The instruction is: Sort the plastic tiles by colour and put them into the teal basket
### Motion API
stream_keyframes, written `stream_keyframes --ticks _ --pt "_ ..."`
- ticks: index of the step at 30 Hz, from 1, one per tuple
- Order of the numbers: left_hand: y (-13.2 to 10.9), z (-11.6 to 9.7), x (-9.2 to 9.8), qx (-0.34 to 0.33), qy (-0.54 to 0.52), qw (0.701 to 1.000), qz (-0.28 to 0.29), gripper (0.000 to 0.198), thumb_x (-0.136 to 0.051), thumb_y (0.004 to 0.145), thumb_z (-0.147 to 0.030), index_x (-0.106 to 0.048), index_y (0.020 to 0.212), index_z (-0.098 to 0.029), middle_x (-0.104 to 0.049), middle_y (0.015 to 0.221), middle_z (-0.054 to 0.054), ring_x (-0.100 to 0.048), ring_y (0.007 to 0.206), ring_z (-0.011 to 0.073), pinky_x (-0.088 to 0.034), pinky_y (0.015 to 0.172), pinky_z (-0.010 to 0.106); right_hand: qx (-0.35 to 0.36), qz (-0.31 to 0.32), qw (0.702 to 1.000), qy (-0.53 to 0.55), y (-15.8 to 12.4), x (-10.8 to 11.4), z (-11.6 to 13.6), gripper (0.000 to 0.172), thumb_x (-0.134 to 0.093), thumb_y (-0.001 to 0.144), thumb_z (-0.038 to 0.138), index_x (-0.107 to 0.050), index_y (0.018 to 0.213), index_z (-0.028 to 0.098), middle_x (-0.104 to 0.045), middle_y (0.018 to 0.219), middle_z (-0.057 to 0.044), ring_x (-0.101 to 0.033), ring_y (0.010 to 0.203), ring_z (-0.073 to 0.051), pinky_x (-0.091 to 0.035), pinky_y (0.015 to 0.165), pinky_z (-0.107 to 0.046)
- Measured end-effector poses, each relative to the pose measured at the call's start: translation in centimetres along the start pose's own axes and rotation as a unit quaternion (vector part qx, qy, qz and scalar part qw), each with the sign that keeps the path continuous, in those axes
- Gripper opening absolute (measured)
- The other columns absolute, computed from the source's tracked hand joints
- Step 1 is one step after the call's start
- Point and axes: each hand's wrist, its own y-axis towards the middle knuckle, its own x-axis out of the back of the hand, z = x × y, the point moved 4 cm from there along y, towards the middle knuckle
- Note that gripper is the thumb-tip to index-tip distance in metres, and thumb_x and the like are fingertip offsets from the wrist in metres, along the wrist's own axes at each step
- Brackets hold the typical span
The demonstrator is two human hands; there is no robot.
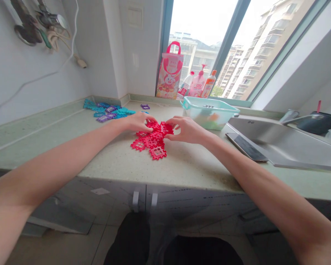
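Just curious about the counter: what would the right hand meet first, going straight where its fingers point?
The right hand would meet the red pieces first; they look within touch, though exact contact is unclear.

The left arm (63, 162) is bare from the lower left edge of the frame to the left hand (140, 122), smooth and slender, narrowing toward the wrist. The right arm (251, 176), equally slim and bare, runs from the lower right corner to the right hand (188, 129), with thin fingers. Plain black clothing (131, 239) shows as two rounded, matte shapes at the bottom centre, its cut too dim to tell.
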Motion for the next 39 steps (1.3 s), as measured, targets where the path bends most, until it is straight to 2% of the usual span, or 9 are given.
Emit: stream_keyframes --ticks 4,8,12,15,19,24,29,36,39 --pt "0.2 0.1 0.0 -0.008 -0.013 1.000 -0.011 0.058 -0.077 0.080 -0.047 -0.083 0.132 -0.022 -0.083 0.118 0.005 -0.074 0.103 0.0237 -0.054 0.088 0.029 -0.008 -0.022 1.000 0.020 0.5 -0.9 0.9 0.034 -0.084 0.089 0.034 -0.081 0.119 0.019 -0.081 0.111 -0.009 -0.075 0.094 -0.022 -0.058 0.090 -0.035" --pt "0.5 0.3 -0.2 -0.019 0.000 1.000 -0.008 0.052 -0.075 0.078 -0.044 -0.084 0.125 -0.022 -0.083 0.111 0.004 -0.074 0.099 0.0233 -0.053 0.085 0.029 -0.064 -0.045 0.997 0.000 1.4 -2.0 1.7 0.024 -0.083 0.092 0.032 -0.081 0.112 0.019 -0.082 0.105 -0.007 -0.074 0.091 -0.020 -0.054 0.087 -0.032" --pt "0.7 0.2 -0.4 -0.013 0.013 1.000 -0.014 0.057 -0.071 0.076 -0.034 -0.083 0.131 -0.022 -0.084 0.116 0.004 -0.074 0.103 0.0238 -0.053 0.087 0.028 -0.097 0.005 0.995 -0.038 1.7 -3.1 2.7 0.018 -0.079 0.097 0.037 -0.079 0.103 0.020 -0.082 0.100 -0.006 -0.072 0.087 -0.020 -0.046 0.080 -0.031" --pt "0.7 0.1 -0.3 -0.010 0.020 1.000 -0.009 0.056 -0.071 0.077 -0.036 -0.084 0.131 -0.023 -0.084 0.115 0.004 -0.075 0.103 0.0243 -0.054 0.086 0.028 -0.095 0.025 0.994 -0.045 1.5 -3.1 3.0 0.018 -0.076 0.100 0.038 -0.079 0.100 0.020 -0.083 0.103 -0.007 -0.072 0.090 -0.020 -0.045 0.080 -0.030" --pt "0.3 0.2 0.2 0.002 0.034 0.999 -0.010 0.055 -0.076 0.079 -0.043 -0.084 0.129 -0.023 -0.084 0.112 0.004 -0.076 0.100 0.0236 -0.053 0.083 0.027 -0.101 0.036 0.993 -0.041 1.1 -2.7 2.4 0.020 -0.077 0.100 0.041 -0.081 0.104 0.022 -0.084 0.106 -0.007 -0.075 0.095 -0.022 -0.048 0.083 -0.030" --pt "-0.2 -0.1 0.9 0.033 0.041 0.999 -0.013 0.050 -0.078 0.081 -0.041 -0.085 0.128 -0.026 -0.085 0.112 0.003 -0.076 0.103 0.0231 -0.053 0.086 0.027 -0.125 0.056 0.989 -0.055 0.8 -2.0 0.4 0.023 -0.077 0.099 0.042 -0.083 0.112 0.025 -0.085 0.112 -0.006 -0.076 0.097 -0.023 -0.050 0.084 -0.031" --pt "-0.2 -0.2 0.8 0.043 0.030 0.999 -0.008 0.051 -0.078 0.082 -0.044 -0.085 0.129 -0.026 -0.085 0.113 0.004 -0.076 0.104 0.0244 -0.055 0.088 0.028 -0.148 0.056 0.984 -0.078 0.4 -1.2 -1.2 0.024 -0.080 0.095 0.043 -0.083 0.111 0.024 -0.085 0.111 -0.008 -0.077 0.096 -0.025 -0.053 0.082 -0.033" --pt "-0.1 0.2 0.8 0.029 0.042 0.999 -0.012 0.056 -0.077 0.083 -0.053 -0.085 0.132 -0.027 -0.085 0.112 0.005 -0.075 0.103 0.0253 -0.054 0.086 0.029 -0.124 0.048 0.987 -0.087 0.3 -0.9 -1.2 0.026 -0.083 0.094 0.046 -0.083 0.106 0.023 -0.086 0.106 -0.009 -0.077 0.094 -0.026 -0.053 0.081 -0.034" --pt "-0.2 0.2 0.9 0.033 0.047 0.998 -0.012 0.058 -0.076 0.082 -0.054 -0.084 0.133 -0.026 -0.085 0.110 0.005 -0.075 0.100 0.0248 -0.053 0.085 0.029 -0.116 0.028 0.989 -0.093 0.4 -0.4 -1.3 0.032 -0.084 0.092 0.046 -0.084 0.113 0.022 -0.086 0.108 -0.010 -0.078 0.095 -0.026 -0.053 0.082 -0.034"
